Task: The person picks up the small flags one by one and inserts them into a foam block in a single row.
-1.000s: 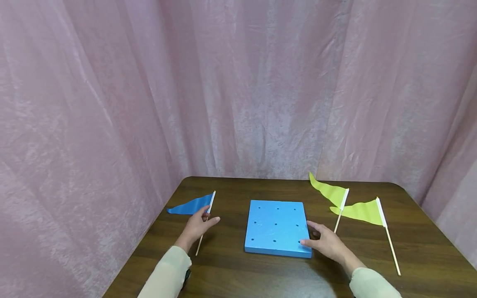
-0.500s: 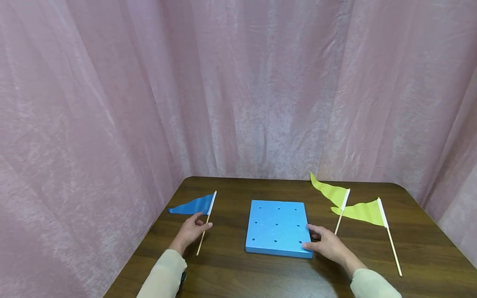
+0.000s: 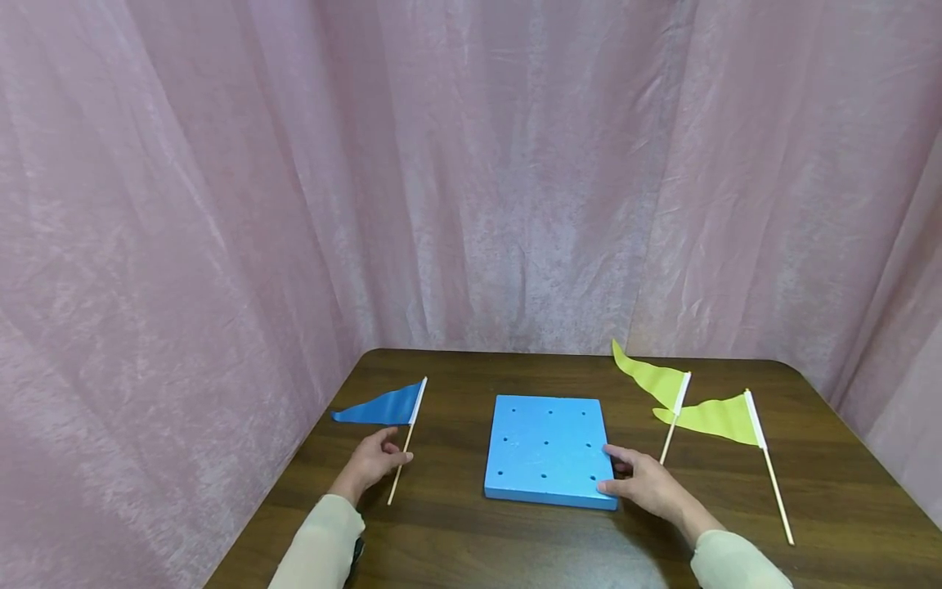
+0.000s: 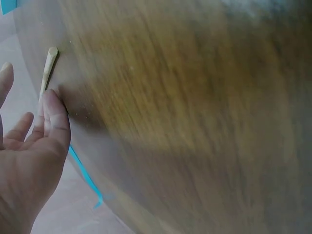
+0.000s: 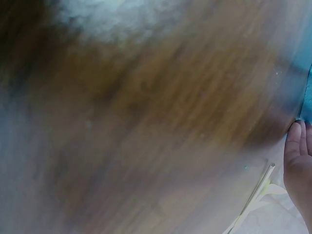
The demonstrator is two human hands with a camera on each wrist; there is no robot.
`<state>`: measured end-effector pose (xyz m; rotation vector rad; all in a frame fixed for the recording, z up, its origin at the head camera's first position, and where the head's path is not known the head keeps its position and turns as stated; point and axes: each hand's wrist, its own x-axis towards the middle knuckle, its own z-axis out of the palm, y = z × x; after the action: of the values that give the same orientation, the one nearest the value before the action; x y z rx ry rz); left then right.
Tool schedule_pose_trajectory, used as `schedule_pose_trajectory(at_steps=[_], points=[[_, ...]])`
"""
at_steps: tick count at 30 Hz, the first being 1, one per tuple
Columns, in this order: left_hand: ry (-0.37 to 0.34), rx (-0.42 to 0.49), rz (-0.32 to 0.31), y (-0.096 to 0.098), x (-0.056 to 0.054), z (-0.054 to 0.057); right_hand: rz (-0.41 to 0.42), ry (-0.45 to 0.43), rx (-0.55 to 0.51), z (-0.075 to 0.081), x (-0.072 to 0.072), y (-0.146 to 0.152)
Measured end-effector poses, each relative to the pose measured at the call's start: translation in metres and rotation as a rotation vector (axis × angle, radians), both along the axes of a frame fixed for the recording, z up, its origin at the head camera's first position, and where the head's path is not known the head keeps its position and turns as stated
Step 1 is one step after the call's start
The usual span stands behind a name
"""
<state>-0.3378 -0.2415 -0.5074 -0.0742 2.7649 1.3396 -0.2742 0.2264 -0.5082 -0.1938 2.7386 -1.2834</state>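
A blue pennant flag (image 3: 383,406) on a thin stick lies at the left of the table. My left hand (image 3: 368,460) is at the middle of its stick, thumb and fingers spread apart. In the left wrist view, the stick (image 4: 49,66) passes behind the fingertips. A square light-blue board (image 3: 546,458) with several small holes lies flat in the middle. My right hand (image 3: 648,487) rests at its right edge, thumb near the front corner and index finger farther back. In the right wrist view, fingertips touch the edge of the board (image 5: 307,100); the thumb is out of sight.
Two yellow-green pennant flags lie at the right, the farther flag (image 3: 653,383) partly overlapping the nearer flag (image 3: 717,419). The near end of the farther stick is hidden behind my right hand. Pink curtains (image 3: 515,180) hang behind the brown wooden table (image 3: 456,540).
My left hand has slid back toward me, from near the blue cloth to the middle of the stick. The blue flag and my right hand stay nearly in place.
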Motion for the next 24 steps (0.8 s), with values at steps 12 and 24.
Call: schedule_pose_trajectory(at_steps=[12,24], points=[[-0.014,0.02,-0.038,0.0005,0.0008,-0.0007,0.015,-0.034,-0.041,0.0008,-0.0004,0.001],[0.012,0.045,-0.039,-0.0015,0.0004,-0.0058,0.025,-0.036,-0.073,0.0012,0.0028,0.001]])
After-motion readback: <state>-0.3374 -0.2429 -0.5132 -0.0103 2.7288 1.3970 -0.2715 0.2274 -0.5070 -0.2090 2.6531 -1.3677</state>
